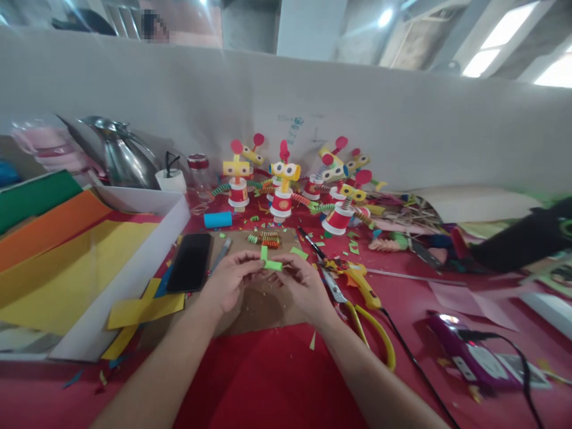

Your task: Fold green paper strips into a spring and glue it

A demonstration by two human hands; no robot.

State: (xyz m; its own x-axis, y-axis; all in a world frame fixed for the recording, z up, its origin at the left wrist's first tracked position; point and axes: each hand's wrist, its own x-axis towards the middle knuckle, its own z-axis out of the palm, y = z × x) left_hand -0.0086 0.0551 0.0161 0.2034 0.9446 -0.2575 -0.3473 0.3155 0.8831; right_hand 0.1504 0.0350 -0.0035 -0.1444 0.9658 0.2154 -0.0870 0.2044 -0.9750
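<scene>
While the left hand (230, 280) and the right hand (300, 285) both pinch the folded green paper strip (269, 262) above the brown cardboard mat (259, 307) in the middle of the bench (268, 381), each crease is best pressed flat and square over the one below, to judge from the strip's shape. A black phone (190, 262) lies just left, yellow-handled scissors (357, 310) and a glue gun (361, 280) just right, paper-cup figures (282, 190) behind, so the elbows have little room
</scene>
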